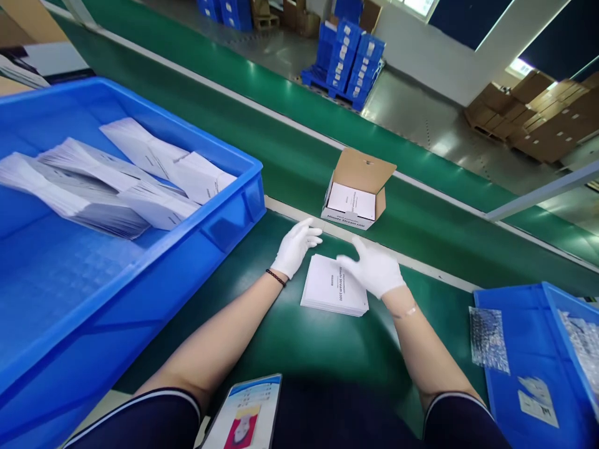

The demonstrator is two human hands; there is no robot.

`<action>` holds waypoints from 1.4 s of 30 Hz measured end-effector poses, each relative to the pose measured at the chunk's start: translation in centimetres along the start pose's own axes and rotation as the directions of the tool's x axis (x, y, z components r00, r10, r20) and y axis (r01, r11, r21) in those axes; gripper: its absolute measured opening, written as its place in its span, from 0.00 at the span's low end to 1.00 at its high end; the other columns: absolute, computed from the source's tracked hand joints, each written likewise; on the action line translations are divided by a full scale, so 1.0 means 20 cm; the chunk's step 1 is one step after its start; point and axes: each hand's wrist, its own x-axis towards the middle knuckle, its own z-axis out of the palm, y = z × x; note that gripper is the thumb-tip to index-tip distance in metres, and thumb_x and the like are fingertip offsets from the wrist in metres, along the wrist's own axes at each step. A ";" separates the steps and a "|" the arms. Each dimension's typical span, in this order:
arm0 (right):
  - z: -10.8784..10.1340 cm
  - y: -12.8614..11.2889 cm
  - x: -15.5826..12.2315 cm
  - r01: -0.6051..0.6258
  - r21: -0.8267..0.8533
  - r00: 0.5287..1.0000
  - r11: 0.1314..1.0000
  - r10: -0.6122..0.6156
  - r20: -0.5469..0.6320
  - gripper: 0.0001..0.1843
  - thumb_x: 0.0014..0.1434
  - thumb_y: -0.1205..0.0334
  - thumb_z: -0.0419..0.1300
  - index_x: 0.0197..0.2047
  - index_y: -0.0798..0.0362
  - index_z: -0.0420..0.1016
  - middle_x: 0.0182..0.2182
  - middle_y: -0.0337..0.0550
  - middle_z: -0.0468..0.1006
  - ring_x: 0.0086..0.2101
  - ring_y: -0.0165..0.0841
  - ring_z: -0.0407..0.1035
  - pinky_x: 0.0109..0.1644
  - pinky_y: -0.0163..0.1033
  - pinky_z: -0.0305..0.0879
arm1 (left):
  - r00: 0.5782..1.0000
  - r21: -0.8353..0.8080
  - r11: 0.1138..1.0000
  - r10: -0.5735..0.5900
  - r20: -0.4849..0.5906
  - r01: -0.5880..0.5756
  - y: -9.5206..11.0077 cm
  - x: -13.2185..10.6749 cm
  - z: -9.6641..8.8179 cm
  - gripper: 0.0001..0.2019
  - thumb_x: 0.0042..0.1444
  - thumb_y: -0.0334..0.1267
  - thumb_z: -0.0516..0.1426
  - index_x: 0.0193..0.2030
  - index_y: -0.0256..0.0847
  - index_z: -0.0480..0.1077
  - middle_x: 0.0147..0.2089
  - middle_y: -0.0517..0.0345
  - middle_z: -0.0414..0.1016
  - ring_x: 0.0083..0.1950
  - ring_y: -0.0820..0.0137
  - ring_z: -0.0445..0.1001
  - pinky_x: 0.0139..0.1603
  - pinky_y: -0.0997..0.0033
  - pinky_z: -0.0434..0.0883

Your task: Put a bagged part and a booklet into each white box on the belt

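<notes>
My left hand [297,245], in a white glove, reaches forward with its fingers stretched out and holds nothing. Also gloved in white, my right hand [372,267] is over the right edge of a stack of white printed booklets [331,288], thumb and fingers apart. Whether it touches the stack I cannot tell. The stack lies on the green work surface between my hands. Beyond them stands a cardboard box [347,219] with its lid up, holding a white printed booklet [352,199] on top.
On the left a large blue bin [196,234] holds several bundles of white booklets [116,181]. At the right is a blue crate [517,324] with clear bubble wrap [489,337] over its edge. A light rail [430,268] runs between the work surface and the green belt [290,174].
</notes>
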 end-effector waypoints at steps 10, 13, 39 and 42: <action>0.18 0.39 -0.34 -0.198 0.922 0.964 0.332 0.238 0.121 0.34 0.49 0.44 0.65 0.54 0.56 0.71 0.36 0.46 0.78 0.36 0.41 0.73 0.38 0.43 0.70 | 0.971 0.368 0.911 0.114 0.209 -0.186 0.03 -0.06 0.01 0.27 0.60 0.52 0.54 0.58 0.32 0.67 0.49 0.43 0.76 0.46 0.62 0.76 0.49 0.64 0.71; 0.13 0.29 -0.34 -0.073 0.926 0.947 0.369 0.318 -0.052 0.21 0.50 0.45 0.64 0.38 0.54 0.75 0.38 0.46 0.79 0.38 0.42 0.73 0.39 0.43 0.70 | 0.929 0.443 0.861 0.084 0.361 -0.250 0.07 -0.10 0.04 0.30 0.55 0.54 0.58 0.58 0.34 0.69 0.52 0.43 0.75 0.56 0.56 0.72 0.58 0.60 0.67; 0.22 0.17 -0.36 -0.134 0.684 0.967 0.717 0.246 -0.068 0.40 0.51 0.54 0.66 0.66 0.50 0.60 0.49 0.44 0.74 0.54 0.43 0.64 0.59 0.50 0.60 | 0.879 0.515 0.840 -0.106 0.465 -0.172 0.06 -0.13 -0.01 0.36 0.44 0.54 0.68 0.57 0.33 0.70 0.37 0.46 0.79 0.55 0.51 0.73 0.57 0.52 0.68; 0.22 0.18 -0.34 -0.051 0.840 0.969 0.540 0.231 -0.090 0.31 0.53 0.55 0.63 0.59 0.53 0.68 0.40 0.41 0.77 0.46 0.39 0.69 0.53 0.46 0.65 | 0.889 0.476 0.862 -0.069 0.452 -0.175 0.06 -0.13 -0.02 0.36 0.47 0.51 0.67 0.59 0.32 0.68 0.35 0.46 0.79 0.55 0.51 0.73 0.56 0.51 0.69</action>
